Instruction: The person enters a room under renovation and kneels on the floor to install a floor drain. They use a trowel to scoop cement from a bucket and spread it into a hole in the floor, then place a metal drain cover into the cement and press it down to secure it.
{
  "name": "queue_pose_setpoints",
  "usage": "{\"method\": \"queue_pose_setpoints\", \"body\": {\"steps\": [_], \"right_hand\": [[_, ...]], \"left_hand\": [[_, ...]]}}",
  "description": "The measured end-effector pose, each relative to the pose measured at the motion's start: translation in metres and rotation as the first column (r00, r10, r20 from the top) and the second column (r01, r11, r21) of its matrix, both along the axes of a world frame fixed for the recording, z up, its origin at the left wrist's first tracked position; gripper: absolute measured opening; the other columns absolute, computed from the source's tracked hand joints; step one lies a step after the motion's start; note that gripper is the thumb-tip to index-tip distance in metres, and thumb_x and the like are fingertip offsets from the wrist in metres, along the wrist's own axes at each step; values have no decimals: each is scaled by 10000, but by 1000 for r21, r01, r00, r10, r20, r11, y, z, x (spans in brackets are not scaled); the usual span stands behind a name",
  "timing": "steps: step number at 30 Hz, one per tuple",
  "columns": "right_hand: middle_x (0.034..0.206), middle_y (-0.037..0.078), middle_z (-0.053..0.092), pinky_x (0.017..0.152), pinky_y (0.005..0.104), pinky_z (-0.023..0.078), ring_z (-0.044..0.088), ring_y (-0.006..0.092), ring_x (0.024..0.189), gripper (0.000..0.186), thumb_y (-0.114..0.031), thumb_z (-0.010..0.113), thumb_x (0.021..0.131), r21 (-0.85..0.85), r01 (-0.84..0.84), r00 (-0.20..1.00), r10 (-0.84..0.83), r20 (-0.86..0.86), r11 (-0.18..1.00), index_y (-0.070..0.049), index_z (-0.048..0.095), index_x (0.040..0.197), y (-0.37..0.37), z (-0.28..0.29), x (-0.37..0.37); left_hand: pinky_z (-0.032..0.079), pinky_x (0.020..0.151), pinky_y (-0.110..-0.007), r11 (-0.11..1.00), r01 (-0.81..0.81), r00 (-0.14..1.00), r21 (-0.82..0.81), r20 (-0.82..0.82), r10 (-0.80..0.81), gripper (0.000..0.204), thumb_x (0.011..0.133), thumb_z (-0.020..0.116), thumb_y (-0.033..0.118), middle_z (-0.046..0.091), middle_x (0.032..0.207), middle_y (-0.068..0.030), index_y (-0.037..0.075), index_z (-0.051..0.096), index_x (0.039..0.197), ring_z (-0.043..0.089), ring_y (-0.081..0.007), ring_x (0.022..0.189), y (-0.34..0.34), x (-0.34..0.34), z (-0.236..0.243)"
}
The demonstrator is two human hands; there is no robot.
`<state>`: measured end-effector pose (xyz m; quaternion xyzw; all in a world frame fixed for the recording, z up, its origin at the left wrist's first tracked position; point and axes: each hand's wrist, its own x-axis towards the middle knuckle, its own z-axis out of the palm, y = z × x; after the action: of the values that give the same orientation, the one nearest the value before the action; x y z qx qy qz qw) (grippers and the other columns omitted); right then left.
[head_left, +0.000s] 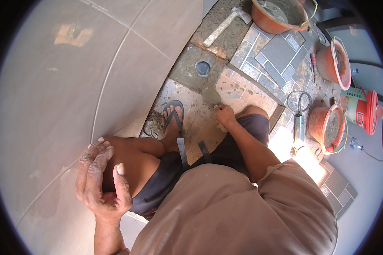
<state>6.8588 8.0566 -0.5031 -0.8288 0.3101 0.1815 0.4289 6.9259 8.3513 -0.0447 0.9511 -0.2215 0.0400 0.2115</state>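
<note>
My right hand [225, 117] is closed around the handle of a trowel. Its mortar-covered blade [210, 94] points away from me, over the near edge of a patch of wet grey mortar [183, 70]. A round drain pipe opening [203, 68] sits in that patch, just beyond the blade. Raised at the left, my left hand [100, 178] is empty, its fingers bent and its thumb apart. It is beside my left knee, close to the large beige wall tiles [72, 97]. My sandalled foot [173, 117] rests left of the trowel.
A hammer [225, 27] lies on rough mortar at the far side. Grey patterned floor tiles [276, 53] spread to the right. Orange buckets [268, 25], [325, 63], [317, 127] stand there, near a red-lidded pail [361, 110] and a corded power tool [300, 127].
</note>
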Motion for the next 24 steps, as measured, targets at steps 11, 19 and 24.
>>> {"method": "queue_pose_setpoints", "body": {"steps": [11, 19, 24], "right_hand": [[1050, 349, 701, 911, 482, 562, 707, 455, 1021, 445, -336, 602, 953, -91, 69, 990, -79, -113, 993, 83, 726, 1036, -34, 9, 90], [815, 116, 634, 529, 394, 525, 611, 242, 639, 335, -311, 462, 1058, 571, 599, 800, -401, -446, 561, -21, 623, 1108, -8, 58, 28], [811, 92, 610, 517, 394, 519, 567, 218, 623, 330, -304, 410, 1069, 710, 665, 667, -610, -428, 229, -55, 624, 1091, 32, 61, 34]], "left_hand": [[555, 998, -500, 999, -17, 1000, -39, -10, 17, 226, 851, 675, 35, 718, 976, -244, -106, 711, 1025, 721, -381, 986, -3, 1, -2], [552, 999, -513, 999, -9, 1000, -44, 8, 9, 229, 842, 674, 36, 720, 982, -250, -107, 709, 1017, 723, -389, 1000, -4, 2, -4], [548, 1000, -510, 1000, -2, 1000, -30, 23, 2, 233, 830, 685, 44, 724, 975, -251, -102, 713, 1009, 727, -392, 996, -4, 2, -3]]}}
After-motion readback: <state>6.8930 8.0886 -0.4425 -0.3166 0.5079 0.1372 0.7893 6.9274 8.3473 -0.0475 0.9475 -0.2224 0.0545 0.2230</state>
